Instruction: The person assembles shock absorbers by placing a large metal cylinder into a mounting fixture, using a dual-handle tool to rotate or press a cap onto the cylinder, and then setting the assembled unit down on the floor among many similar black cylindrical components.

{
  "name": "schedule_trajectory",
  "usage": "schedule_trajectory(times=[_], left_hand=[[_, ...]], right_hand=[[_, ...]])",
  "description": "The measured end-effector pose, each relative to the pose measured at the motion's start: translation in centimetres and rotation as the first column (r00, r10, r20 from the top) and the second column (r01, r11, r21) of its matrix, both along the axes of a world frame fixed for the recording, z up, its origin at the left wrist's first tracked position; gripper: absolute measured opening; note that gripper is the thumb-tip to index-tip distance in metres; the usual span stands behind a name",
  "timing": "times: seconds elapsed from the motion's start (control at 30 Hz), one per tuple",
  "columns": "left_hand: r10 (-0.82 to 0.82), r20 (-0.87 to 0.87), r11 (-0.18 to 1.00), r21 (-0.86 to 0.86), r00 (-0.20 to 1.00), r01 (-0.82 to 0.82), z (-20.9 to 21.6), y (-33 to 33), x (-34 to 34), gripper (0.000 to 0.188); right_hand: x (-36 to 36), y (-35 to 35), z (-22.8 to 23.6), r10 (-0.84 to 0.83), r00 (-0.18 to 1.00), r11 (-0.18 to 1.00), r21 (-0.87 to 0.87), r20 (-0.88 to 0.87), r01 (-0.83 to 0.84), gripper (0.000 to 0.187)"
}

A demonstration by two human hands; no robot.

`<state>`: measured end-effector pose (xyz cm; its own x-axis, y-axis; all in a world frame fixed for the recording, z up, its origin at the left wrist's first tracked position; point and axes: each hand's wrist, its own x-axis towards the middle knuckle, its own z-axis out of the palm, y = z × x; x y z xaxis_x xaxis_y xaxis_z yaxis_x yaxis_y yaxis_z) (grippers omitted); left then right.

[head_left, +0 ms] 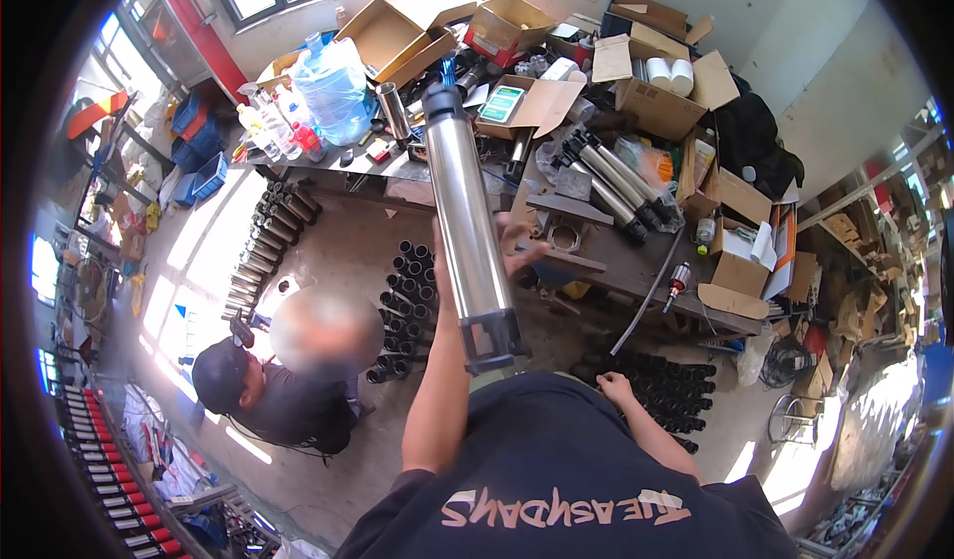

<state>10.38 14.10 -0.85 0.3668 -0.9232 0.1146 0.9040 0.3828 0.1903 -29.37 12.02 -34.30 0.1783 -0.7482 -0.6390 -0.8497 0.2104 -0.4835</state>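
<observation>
A long, shiny steel submersible pump (462,201) with a black collar at its far end and an open black bracket at its near end is held up, tilted slightly, in front of me. My left hand (517,246) is wrapped around it from behind; its fingers show past the pump's right side, while the palm is hidden. Blue wires (449,70) appear at the far end. Low beside my body is my right hand (617,389), near rows of black cylindrical parts (671,395); its fingers are too hidden to read.
Ahead stands a cluttered workbench (646,271) with open cartons (661,97), several similar pumps (611,186), bottles (273,127) and a screwdriver-like tool (678,283). At left a co-worker (278,400) sits low near floor rows of steel tubes (263,246) and black-ended tubes (407,301).
</observation>
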Motion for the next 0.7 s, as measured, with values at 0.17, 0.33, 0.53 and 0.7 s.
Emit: schedule_trajectory(times=[0.17,0.33,0.53,0.7], left_hand=[[-0.237,-0.071,0.958,-0.183,0.969,0.221,-6.1,-0.7,2.6,0.072],[-0.074,0.332,0.843,0.525,0.940,-0.119,-2.4,-0.4,4.0,0.050],[-0.016,0.652,0.679,0.564,0.758,-0.470,-0.4,-0.2,2.8,0.042],[0.054,0.617,0.762,0.482,0.785,-0.432,-1.3,0.7,2.7,0.048]], right_hand=[[-4.0,2.3,1.0,-0.052,0.985,0.995,0.076,-0.162,0.065,0.043],[-6.0,3.3,0.6,-0.019,0.977,0.997,0.063,-0.215,0.033,0.040],[-5.5,2.4,-1.8,0.061,0.975,0.998,0.010,-0.214,-0.061,0.041],[-0.9,0.6,0.8,0.068,0.994,0.997,-0.015,-0.087,-0.070,0.040]])
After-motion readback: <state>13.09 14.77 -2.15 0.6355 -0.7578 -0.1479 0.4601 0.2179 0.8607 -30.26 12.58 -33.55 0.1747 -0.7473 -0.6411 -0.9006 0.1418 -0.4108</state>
